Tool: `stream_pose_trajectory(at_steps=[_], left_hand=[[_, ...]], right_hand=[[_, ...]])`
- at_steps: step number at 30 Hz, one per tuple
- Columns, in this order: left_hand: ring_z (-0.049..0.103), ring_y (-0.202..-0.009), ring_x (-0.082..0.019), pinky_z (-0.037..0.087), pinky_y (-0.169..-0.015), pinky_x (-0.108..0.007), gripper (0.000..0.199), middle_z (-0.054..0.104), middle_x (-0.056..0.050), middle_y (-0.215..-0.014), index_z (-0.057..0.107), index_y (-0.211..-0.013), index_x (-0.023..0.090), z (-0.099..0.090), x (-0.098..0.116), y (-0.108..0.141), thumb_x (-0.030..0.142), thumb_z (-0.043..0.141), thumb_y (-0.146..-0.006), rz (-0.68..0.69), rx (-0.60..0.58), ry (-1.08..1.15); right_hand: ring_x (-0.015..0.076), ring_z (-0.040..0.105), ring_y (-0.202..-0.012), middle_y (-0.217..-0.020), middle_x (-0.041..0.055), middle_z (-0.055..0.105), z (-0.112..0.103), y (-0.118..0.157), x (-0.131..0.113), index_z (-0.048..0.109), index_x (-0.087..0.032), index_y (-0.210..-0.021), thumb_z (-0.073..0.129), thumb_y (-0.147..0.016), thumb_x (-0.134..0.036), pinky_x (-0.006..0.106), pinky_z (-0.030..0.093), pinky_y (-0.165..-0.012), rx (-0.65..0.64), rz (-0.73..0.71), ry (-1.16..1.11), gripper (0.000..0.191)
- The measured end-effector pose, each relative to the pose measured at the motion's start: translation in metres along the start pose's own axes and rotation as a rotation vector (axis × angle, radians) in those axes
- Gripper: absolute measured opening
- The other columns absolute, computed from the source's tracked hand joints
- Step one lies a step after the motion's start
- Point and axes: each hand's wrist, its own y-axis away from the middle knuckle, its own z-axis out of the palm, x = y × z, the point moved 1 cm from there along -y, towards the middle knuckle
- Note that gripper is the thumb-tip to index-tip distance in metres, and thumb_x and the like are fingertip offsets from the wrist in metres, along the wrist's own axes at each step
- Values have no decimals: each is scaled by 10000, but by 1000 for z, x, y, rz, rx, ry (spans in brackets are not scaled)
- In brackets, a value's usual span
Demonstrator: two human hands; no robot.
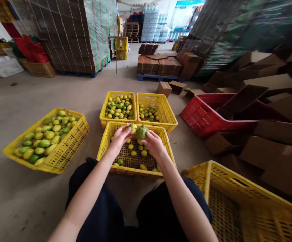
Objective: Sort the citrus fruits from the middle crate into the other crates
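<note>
My left hand [121,137] holds a yellow-green lemon [133,128] between thumb and fingers. In my right hand [155,143] is a larger, bumpy green fruit [142,132], side by side with the lemon. Both hands are above a yellow crate [169,148] in front of my knees, where several yellow and green lemons lie scattered on the perforated bottom. Just behind it stand two more yellow crates: the left one [101,112] is well filled with lemons, and the right one [170,114] has a smaller heap at its near left.
A full yellow crate of lemons [67,151] stands at the left. At the lower right is a large yellow crate [239,181]. A red crate [201,116] and heaped cardboard boxes [269,148] line the right side. Wrapped pallets and stacked cardboard [159,65] stand farther back.
</note>
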Motion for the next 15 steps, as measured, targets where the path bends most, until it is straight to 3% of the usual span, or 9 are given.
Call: stream_pose_trajectory(at_steps=[9, 12, 15], left_hand=[[677, -748, -106, 545, -760, -223, 124, 696, -32, -935, 650, -883, 169, 1, 1, -2, 251, 676, -793, -64, 15, 86], [680, -730, -106, 553, -759, -230, 141, 697, -21, -907, 646, -941, 190, 0, 1, -2, 256, 649, -817, -26, 21, 72], [681, -741, -115, 556, -803, -270, 185, 701, -26, -925, 659, -957, 188, -1, -1, -3, 295, 662, -806, 30, 78, 23]], right_hand=[[154, 677, -707, -867, -32, 719, -2, 0, -3, 658, -271, -920, 746, -656, -371, 320, 561, -731, -50, -13, -1, 295], [155, 696, -716, -891, -48, 724, -3, -1, -2, 634, -306, -1002, 769, -640, -340, 348, 568, -783, -33, -16, -49, 388], [166, 703, -726, -915, -22, 730, -3, -1, -1, 656, -283, -1000, 756, -668, -366, 362, 577, -800, -26, 3, 2, 356]])
